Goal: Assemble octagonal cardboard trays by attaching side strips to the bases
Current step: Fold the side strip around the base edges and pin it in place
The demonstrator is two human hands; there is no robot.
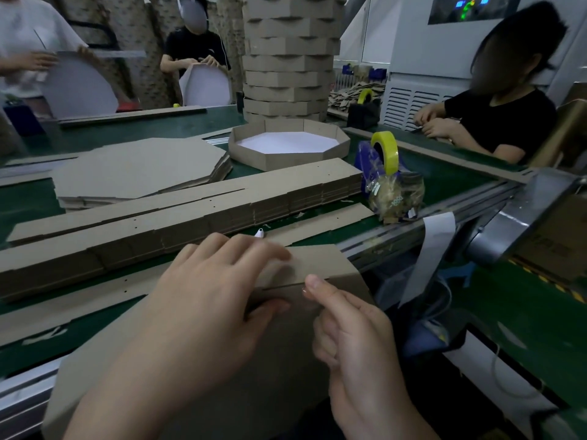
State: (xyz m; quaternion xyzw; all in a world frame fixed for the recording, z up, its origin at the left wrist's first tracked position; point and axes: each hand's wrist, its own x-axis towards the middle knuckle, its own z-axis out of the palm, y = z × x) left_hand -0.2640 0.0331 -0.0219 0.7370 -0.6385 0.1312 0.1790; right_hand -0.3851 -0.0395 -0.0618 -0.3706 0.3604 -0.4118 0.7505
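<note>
A brown cardboard base lies tilted over the near edge of the green table, with a side strip folded up along its far edge. My left hand presses on the seam, fingers spread over the strip and thumb on the base. My right hand pinches something small and shiny, which looks like clear tape, at the seam with forefinger and thumb. Stacks of flat side strips lie just beyond. A pile of flat octagonal bases sits behind them. One finished tray with a white inside stands farther back.
A blue tape dispenser with a yellow roll stands at the right, a bag against it. A tall tower of finished trays rises at the back. Three other people work around the table. A metal rail edges the table's right side.
</note>
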